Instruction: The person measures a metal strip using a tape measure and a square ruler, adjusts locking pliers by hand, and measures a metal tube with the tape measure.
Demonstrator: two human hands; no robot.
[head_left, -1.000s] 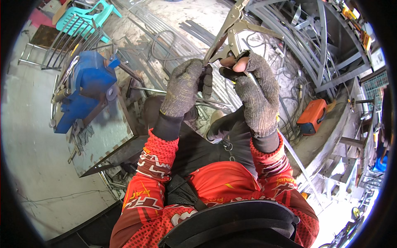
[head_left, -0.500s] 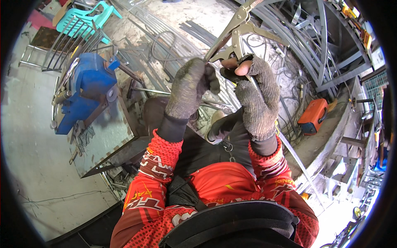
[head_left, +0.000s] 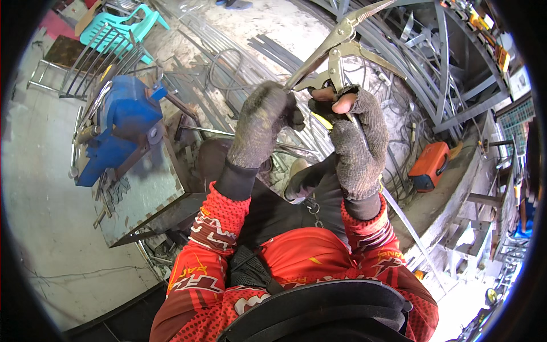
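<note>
Large metal locking pliers (head_left: 337,45) stick up beyond my hands, their long arms spread apart. My gloved left hand (head_left: 259,122) is closed around the lower end of one arm. My gloved right hand (head_left: 360,134) is closed just beside it, with bare fingertips showing through the torn glove at the pliers' lower part. A long thin pale strip (head_left: 407,214) runs from under my right hand toward the lower right, and part of it shows in the palm. Between the hands is a small bright yellow piece (head_left: 321,121); its kind is unclear.
A blue machine (head_left: 128,111) stands on a metal-topped table (head_left: 145,194) at left. Behind it are a turquoise chair (head_left: 128,28) and a metal rack. Steel bars (head_left: 276,48) and cables lie on the floor. An orange box (head_left: 430,165) and a steel frame (head_left: 444,68) are at right.
The pliers have shifted slightly right and their arms show a little lower in view. Both hands keep their hold. A dark shoe-like shape has appeared at the top edge.
</note>
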